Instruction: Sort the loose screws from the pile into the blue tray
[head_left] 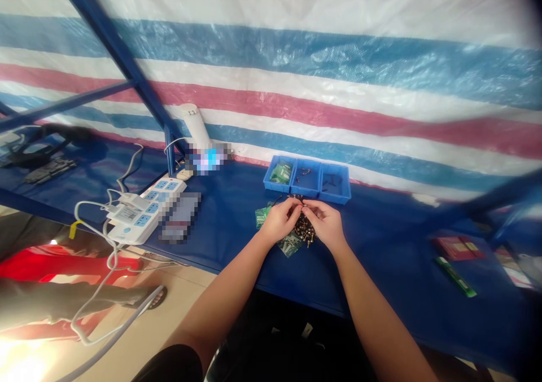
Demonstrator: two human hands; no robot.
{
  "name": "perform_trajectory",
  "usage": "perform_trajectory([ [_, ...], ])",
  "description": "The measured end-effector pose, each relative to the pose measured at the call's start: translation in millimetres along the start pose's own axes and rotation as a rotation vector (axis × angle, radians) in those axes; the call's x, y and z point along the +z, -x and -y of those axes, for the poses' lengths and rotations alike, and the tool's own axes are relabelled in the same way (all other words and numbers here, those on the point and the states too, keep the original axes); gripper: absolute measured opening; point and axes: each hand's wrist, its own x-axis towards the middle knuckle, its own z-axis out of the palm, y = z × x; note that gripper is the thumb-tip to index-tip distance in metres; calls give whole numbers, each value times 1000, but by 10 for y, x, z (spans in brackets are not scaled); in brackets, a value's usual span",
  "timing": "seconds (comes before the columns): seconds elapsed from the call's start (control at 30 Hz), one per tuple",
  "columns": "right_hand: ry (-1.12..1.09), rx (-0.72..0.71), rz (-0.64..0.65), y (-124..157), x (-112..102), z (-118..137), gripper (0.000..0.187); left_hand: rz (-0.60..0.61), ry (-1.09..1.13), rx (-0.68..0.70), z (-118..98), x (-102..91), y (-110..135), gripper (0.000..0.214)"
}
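Note:
My left hand (282, 218) and my right hand (325, 222) meet fingertip to fingertip, both closed in a pinch. Whatever lies between the fingers is too small to make out. Right under them is a heap of small brass-coloured metal parts (305, 231), partly covered by my hands. A clear green-tinted bag of small silvery pieces (290, 245) lies against the heap's near side. Another green bag (261, 216) shows to the left of my left hand. Just behind stands a blue three-compartment tray (305, 193): a green bag on the left, a few small parts in the middle, dark thin pieces on the right.
On the left of the blue table (237, 201) lie a white power strip (146, 213) with plugs and cables, and a blurred-out phone-like object (181, 218). A white cylinder (196, 125) stands behind. At right are a red box (459, 247) and a green strip-shaped packet (456, 277). Someone's leg (63, 303) shows lower left.

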Motion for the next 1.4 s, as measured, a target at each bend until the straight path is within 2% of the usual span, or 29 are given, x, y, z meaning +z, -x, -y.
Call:
perform_trajectory([
  [0.17, -69, 34, 5, 4, 3, 37, 33, 9, -42, -17, 11, 1, -8, 27],
  [0.27, -77, 100, 5, -60, 10, 54, 33, -50, -73, -49, 32, -2, -12, 26],
  [0.37, -74, 126, -56, -204, 26, 48, 41, -119, -102, -88, 74, 4, -17, 25],
  [0.43, -105, 73, -75, -314, 24, 38, 54, -156, -142, -111, 114, 12, -26, 25],
  [0.5, -17, -9, -50, -401, -4, 20, 60, -210, -200, -142, 165, 19, -43, 24],
  [0.6, 289, -115, -19, -446, -77, -45, 34, -329, -279, -199, 248, 17, -77, 17],
  [0.67, 462, -159, -1, -424, -115, -116, 27, -360, -342, -200, 292, 14, -93, 16],
  [0.77, 666, -211, 120, -363, -107, -215, 22, -316, -409, -191, 317, 31, -95, 13],
  [0.83, 759, -223, 152, -330, -58, -249, 24, -273, -431, -178, 313, 58, -88, 12],
  [1.0, 930, -140, 90, -310, 103, -259, 26, -199, -448, -157, 307, 117, -81, 12],
  [1.2, 927, -100, 42, -326, 188, -292, 20, -198, -445, -151, 320, 126, -84, 14],
  [1.4, 806, -119, 22, -292, 169, -245, 17, -187, -440, -148, 291, 115, -84, 16],
])
